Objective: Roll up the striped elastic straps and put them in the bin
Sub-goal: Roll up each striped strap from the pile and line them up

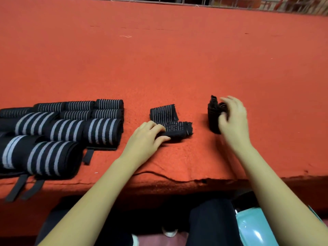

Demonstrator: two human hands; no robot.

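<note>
Done so far: a batch of rolled black elastic straps with grey stripes [67, 128] lies packed in rows at the left of the red felt-covered counter [159, 59]. Several black tab ends [88, 156] poke out toward the near edge. None of these rolls is in a bin yet.
Left to do: two short black straps with thin pale stripes lie near the middle of the counter, and neither is a finished roll. The nearer short strap [179, 130] is partly bunched. The farther short strap [163, 112] lies flatter just behind it, and the two touch or nearly touch. All the binning seems still ahead.
Progress, as a judgement: rolling looks well advanced, and moving the rolls into the bin looks not yet started.
Bin: a pale teal plastic container [253, 228] shows below the counter edge at lower right. It may be the bin, but its inside is hidden.
Left hand [147, 134]: the grip is clenched on the left end of the nearer short strap, fingers arched over it and thumb along its front.
Right hand [232, 118]: the grip grasps a dark upright strap bundle [213, 118], well to the right of the two short straps. The fingers are curled round it and blurred, so how tight the hold is cannot be told.
Step in hand, as a judgement: winding the small straps.
</note>
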